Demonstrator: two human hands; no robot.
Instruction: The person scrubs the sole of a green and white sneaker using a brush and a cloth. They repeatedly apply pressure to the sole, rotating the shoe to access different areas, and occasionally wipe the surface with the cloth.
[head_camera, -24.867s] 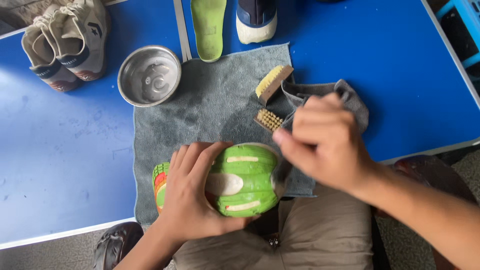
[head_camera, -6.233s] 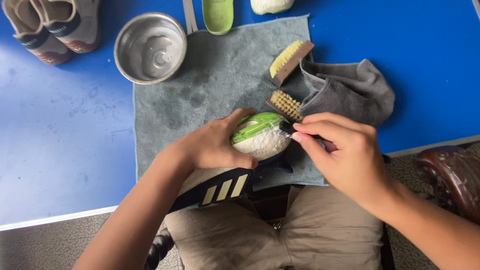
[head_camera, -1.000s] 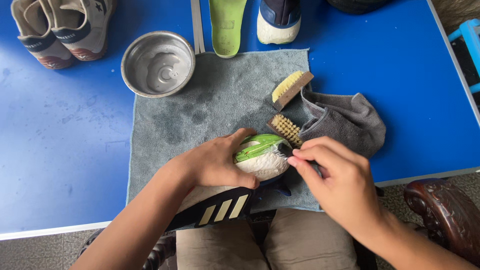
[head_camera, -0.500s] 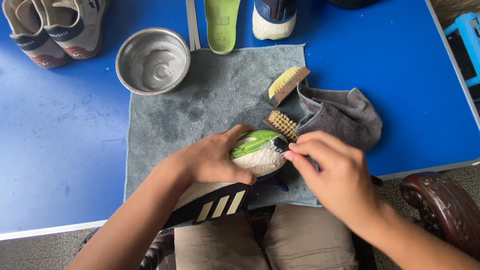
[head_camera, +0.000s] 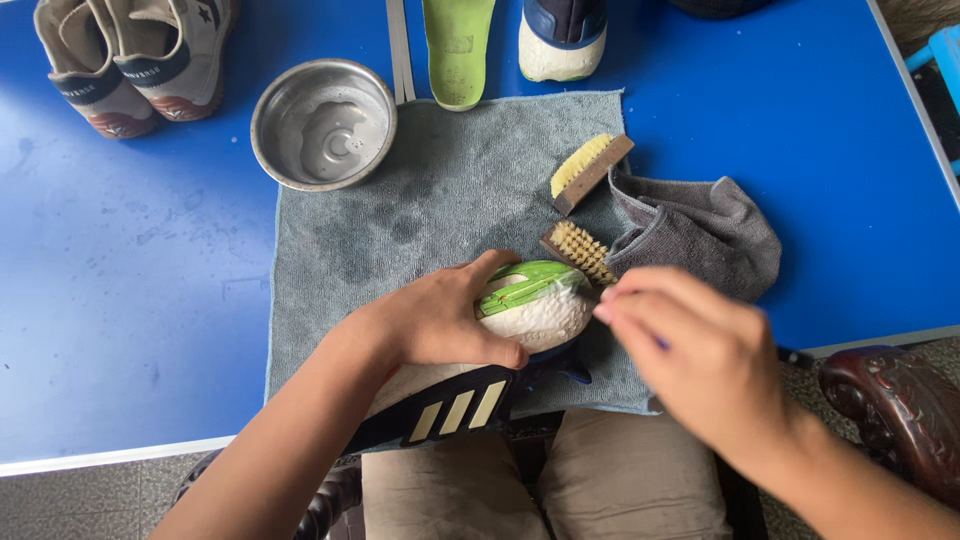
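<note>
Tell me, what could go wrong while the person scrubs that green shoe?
The shoe hangs partly past the table edge, held only by the left hand, so it might slip onto the lap. The metal bowl with liquid sits close by; a bump could spill it. The right hand is blurred, so its scrubbing may flick foam around.

Shoe-cleaning spot: blue table (head_camera: 130, 300) w/ brushes (head_camera: 590, 170), towel (head_camera: 420, 210), shoes (head_camera: 130, 60).

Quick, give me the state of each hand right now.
Left hand: closed around the toe of the green and white shoe.
Right hand: fingers curled at the shoe's toe; what it holds cannot be told.
</note>
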